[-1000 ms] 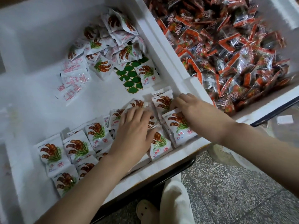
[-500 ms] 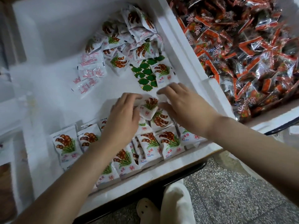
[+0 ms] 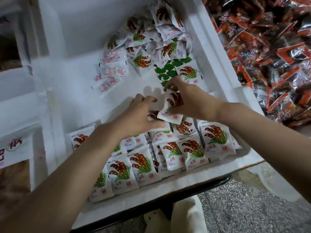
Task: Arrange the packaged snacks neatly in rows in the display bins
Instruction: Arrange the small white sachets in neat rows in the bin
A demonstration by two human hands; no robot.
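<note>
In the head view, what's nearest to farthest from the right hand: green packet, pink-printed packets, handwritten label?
1. Green packet, just beyond the right hand, which grips a white packet.
2. Pink-printed packets, farther back on the left.
3. Handwritten label, at the far left.
</note>
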